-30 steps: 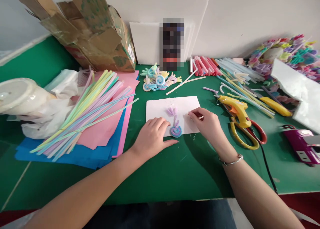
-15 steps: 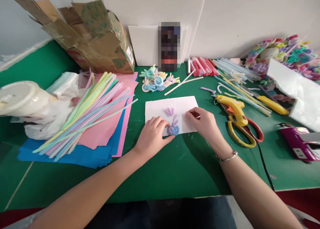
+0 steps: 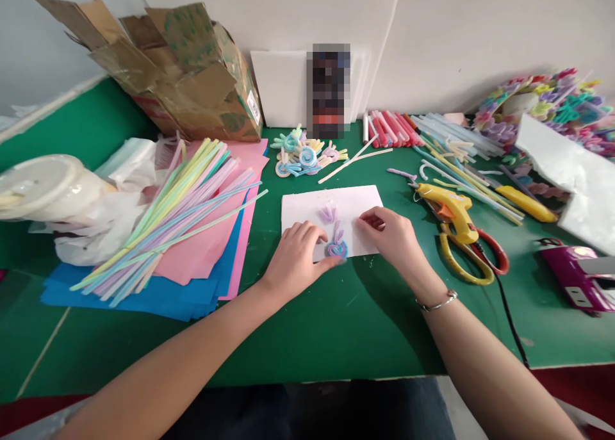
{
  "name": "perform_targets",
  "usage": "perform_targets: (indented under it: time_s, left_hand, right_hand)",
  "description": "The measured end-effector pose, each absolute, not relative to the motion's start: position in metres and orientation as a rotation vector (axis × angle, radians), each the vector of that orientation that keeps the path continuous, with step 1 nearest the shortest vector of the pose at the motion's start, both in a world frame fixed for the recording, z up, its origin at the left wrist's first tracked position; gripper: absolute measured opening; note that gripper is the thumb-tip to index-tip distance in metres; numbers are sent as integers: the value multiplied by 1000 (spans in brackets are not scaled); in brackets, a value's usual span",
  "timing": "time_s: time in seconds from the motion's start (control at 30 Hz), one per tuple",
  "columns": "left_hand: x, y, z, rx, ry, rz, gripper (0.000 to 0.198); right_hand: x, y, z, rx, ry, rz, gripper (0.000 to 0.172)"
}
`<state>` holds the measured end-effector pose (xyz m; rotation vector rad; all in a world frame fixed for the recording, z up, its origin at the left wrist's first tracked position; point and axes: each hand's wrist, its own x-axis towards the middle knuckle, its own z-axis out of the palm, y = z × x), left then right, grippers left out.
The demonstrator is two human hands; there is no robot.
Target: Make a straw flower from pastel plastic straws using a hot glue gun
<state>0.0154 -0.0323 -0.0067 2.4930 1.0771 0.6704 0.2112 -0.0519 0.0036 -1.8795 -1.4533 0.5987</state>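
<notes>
Pixelated upright object (image 3: 328,91) at the back wall, content unreadable. Heap of coloured pieces (image 3: 552,100) at far right is partly covered by a white sheet (image 3: 571,171) and cut by the frame edge. Purple device (image 3: 579,277) also cut at the right edge. The right hand (image 3: 391,238) rests on the right edge of the white card (image 3: 302,206). Its grip is drawn together, fingertips close, but what, if anything, is pinched cannot be made out. A bracelet (image 3: 437,302) sits on that wrist. The left hand (image 3: 295,257) lies on the card's near-left part with a loosely spread grip, fingers curled down onto the card and the thumb reaching to the spiral piece (image 3: 337,249). This blue-purple spiral sits at the card's near edge, between the two hands, with its lower rim partly hidden by the thumb. A purple tuft (image 3: 328,212) lies on the card just behind it. The card lies flat on the green table (image 3: 336,325), mid-frame. To the right are a yellow glue gun (image 3: 449,203) and, just beside it, scissors (image 3: 464,260), both near the right hand. To the left, a bundle of long straws (image 3: 182,203) lies across pink and blue paper sheets (image 3: 206,254), with a cardboard box (image 3: 182,75) behind. Behind the card are a pile of finished spirals (image 3: 302,152) and red sticks (image 3: 391,129).
</notes>
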Motion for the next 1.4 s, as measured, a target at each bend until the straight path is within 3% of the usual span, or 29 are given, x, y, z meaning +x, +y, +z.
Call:
perform_targets:
  time_s: [0.07,0.1,0.23,0.43,0.6,0.77,0.97,1.13,1.2,1.3,1.4]
  left_hand:
    - [11,-27,-7,2447,1083,771,7]
    - [9,-24,-8,2449,1111,806,8]
    - [2,-12,-12,2520,1132,714,36]
    - [1,-16,-18,2520,1223,617,45]
    - [4,-28,-9,2507,1278,805,38]
    - [15,-47,19,2441,1342,996,2]
    - [46,-71,42,2185,1359,1036,17]
    - [49,-74,44,1928,1349,1028,16]
    - [43,-71,44,1878,1328,1019,21]
    - [37,-66,46,1685,1324,1103,28]
    - [39,-62,44,1522,1270,1134,29]
  right_hand:
    - [211,-52,5,-1887,-1438,615,8]
    - [211,-52,6,-1889,-1431,624,9]
    - [213,-52,6,-1854,-1433,633,10]
    - [220,-51,-2,-1797,-1511,433,13]
    - [221,-50,1,-1794,-1486,370,12]
    - [226,-50,9,-1779,-1362,306,15]
    - [231,-48,11,-1823,-1373,342,32]
    - [271,-60,31,-2029,-1226,-48,23]
    - [297,-67,35,-2236,-1140,-128,29]
    - [324,-75,31,-2549,-1174,196,26]
    - [326,-78,29,-2623,-1196,274,22]
